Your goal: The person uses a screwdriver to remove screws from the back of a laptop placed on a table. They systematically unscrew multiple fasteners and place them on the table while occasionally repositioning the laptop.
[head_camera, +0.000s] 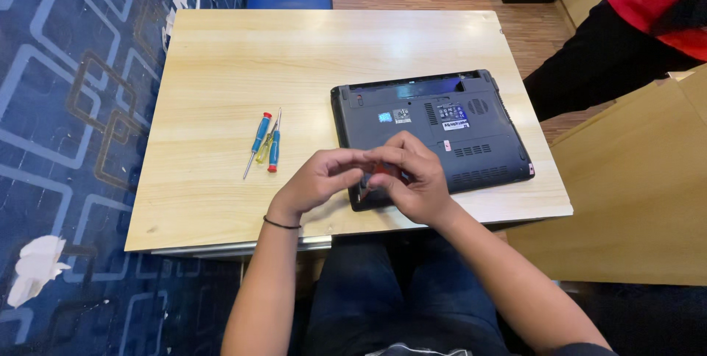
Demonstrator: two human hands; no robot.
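A dark laptop (pixel 434 131) lies upside down on the light wooden tabletop (pixel 243 61), with its flat bottom facing up. It sits on the right part of the tabletop, close to the near edge.

Both hands meet over the near left corner of the laptop. The left hand (pixel 320 179) has its fingers curled in, and its fingertips pinch a small red thing (pixel 381 170). The right hand (pixel 416 175) closes around the same red thing from the other side. So each grip is nearly shut, with the little red thing held between the two. Most of the red thing is hidden by the fingers, so what it is cannot be told. It is just above the laptop's corner, and whether it touches the laptop cannot be seen.

The left wrist wears a thin black band (pixel 282 223).

Well to the left of the laptop lie two screwdrivers (pixel 265 142) with blue and red handles. They rest side by side on the tabletop, touching or nearly so, apart from both hands.

Beyond the right side of the laptop, past the tabletop's edge, another person (pixel 626 39) in a red top and dark trousers stands. A blue patterned carpet (pixel 66 106) lies on the far left.
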